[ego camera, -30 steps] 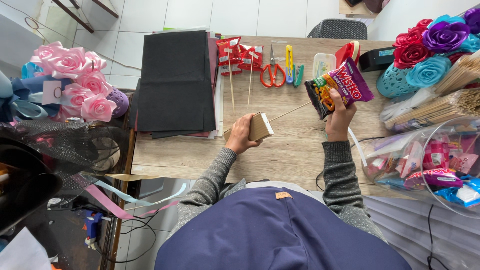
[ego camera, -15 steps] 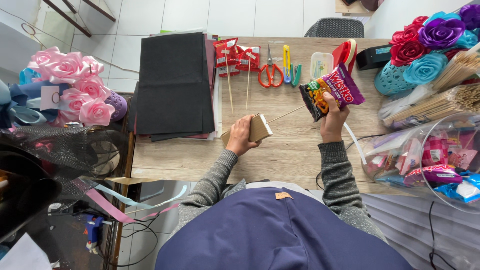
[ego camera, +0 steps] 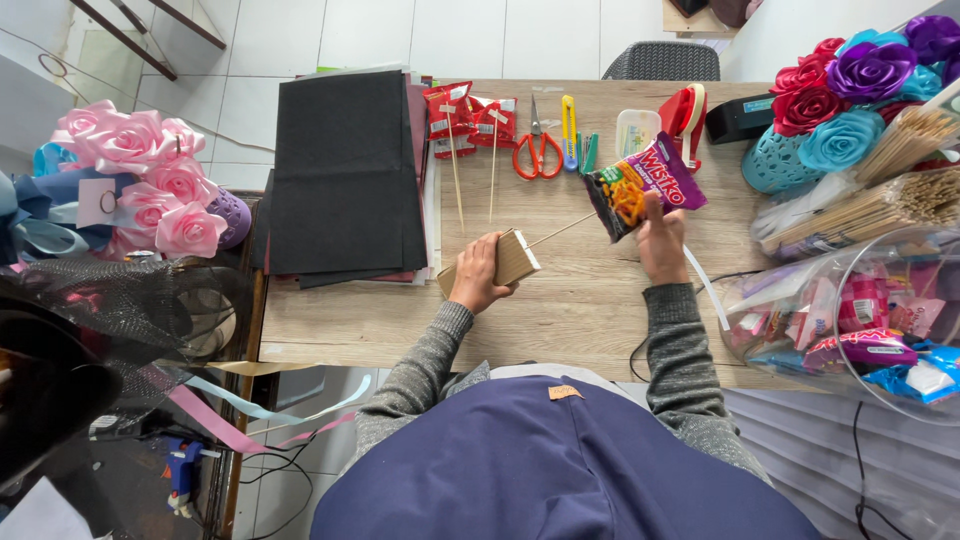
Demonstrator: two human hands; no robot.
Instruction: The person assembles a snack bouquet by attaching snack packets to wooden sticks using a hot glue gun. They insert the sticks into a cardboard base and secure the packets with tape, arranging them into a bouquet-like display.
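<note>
While the left hand [ego camera: 478,278] grips a tan tape roll [ego camera: 510,258] over the wood table [ego camera: 580,310], right hand [ego camera: 662,240] holds a purple snack bag [ego camera: 643,187] up, thin stick [ego camera: 560,230] btwn them, red scissors [ego camera: 538,152] w/ yellow knife [ego camera: 568,130] behind.

I see a light wooden table [ego camera: 560,320] standing on a floor of pale square tiles [ego camera: 470,35], evenly lit with no hard shadows. Beyond the table's far edge a grey woven chair [ego camera: 662,62] is pushed in, and a white wall [ego camera: 800,25] rises past the far right corner. Off the left edge, dark slanted rails [ego camera: 130,35] cross the tiles.
</note>
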